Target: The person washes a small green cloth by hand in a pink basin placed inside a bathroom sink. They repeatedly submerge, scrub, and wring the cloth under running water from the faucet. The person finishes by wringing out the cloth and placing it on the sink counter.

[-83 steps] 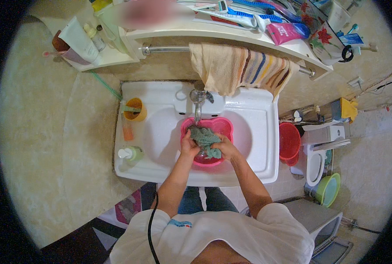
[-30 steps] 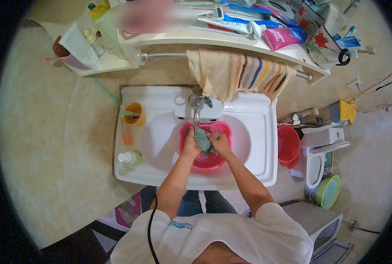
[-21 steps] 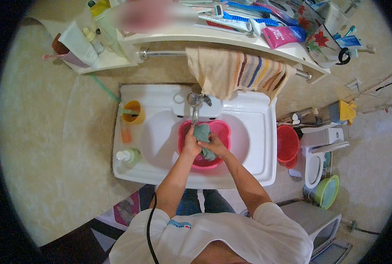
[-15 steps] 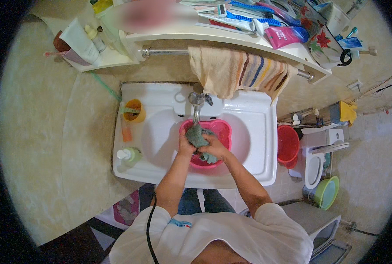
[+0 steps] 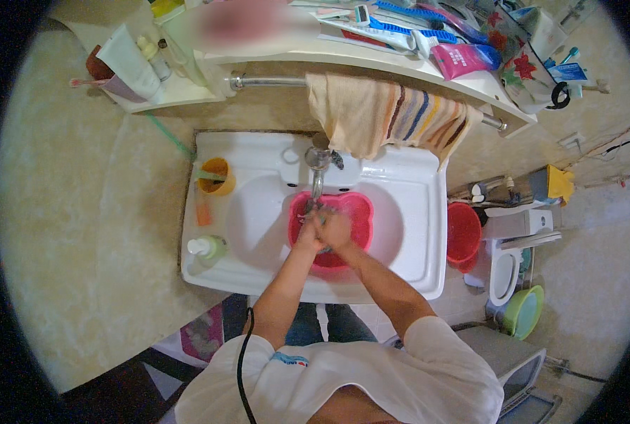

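A pink plastic basin (image 5: 357, 212) sits in the white sink (image 5: 407, 212) under the metal tap (image 5: 318, 161). My left hand (image 5: 308, 233) and my right hand (image 5: 338, 231) are pressed together over the basin, just below the tap's spout. Both are closed around a grey-green cloth (image 5: 322, 248), which is balled up between them. The hands hide nearly all of it, and only a small edge shows beneath them.
An orange cup (image 5: 216, 177) and a pump bottle (image 5: 205, 247) stand on the sink's left rim. A striped towel (image 5: 385, 116) hangs on a rail behind the tap. A red bucket (image 5: 463, 233), a toilet (image 5: 513, 247) and a green bowl (image 5: 523, 311) are to the right.
The cloth was open and plainly visible in the basin. My hands have bunched it up, lifted it toward the tap and closed around it.
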Tool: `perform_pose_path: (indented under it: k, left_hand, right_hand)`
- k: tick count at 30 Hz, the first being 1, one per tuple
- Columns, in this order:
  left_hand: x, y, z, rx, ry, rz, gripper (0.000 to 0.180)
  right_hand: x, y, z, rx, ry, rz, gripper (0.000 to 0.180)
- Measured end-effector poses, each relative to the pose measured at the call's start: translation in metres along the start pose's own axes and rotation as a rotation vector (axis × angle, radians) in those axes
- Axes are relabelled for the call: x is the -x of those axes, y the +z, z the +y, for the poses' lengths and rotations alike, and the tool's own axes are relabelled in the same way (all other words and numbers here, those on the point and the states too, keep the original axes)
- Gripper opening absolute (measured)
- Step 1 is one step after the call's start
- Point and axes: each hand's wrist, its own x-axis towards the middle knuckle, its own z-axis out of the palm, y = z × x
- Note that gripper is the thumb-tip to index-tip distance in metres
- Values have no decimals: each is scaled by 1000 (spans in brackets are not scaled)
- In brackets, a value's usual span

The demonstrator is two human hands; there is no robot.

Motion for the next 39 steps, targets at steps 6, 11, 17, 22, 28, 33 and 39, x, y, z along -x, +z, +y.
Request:
perform_pose_path:
  k: [6, 11, 17, 22, 28, 33, 39]
  left_hand:
    - [1, 1, 12, -131, -32, 130, 29]
    - [0, -16, 9, -84, 3, 79, 29]
    - [-1, 0, 24, -123, -79, 86, 29]
    - [1, 35, -4, -114, -103, 333, 30]
    - [-3, -2, 28, -70, 60, 97, 36]
    - [10, 49, 21, -52, 148, 172, 42]
    - [5, 35, 25, 30, 199, 157, 39]
  right_hand:
    - [13, 4, -15, -85, 40, 293, 40]
    - [-3, 1, -4, -134, 69, 62, 40]
    - [10, 14, -15, -124, 75, 254, 42]
    - [-9, -5, 21, -95, 220, 152, 40]
    - [4, 1, 36, -486, 293, 3, 33]
    - [15, -1, 41, -1005, 423, -211, 23]
    - [21, -4, 19, -795, 188, -160, 42]
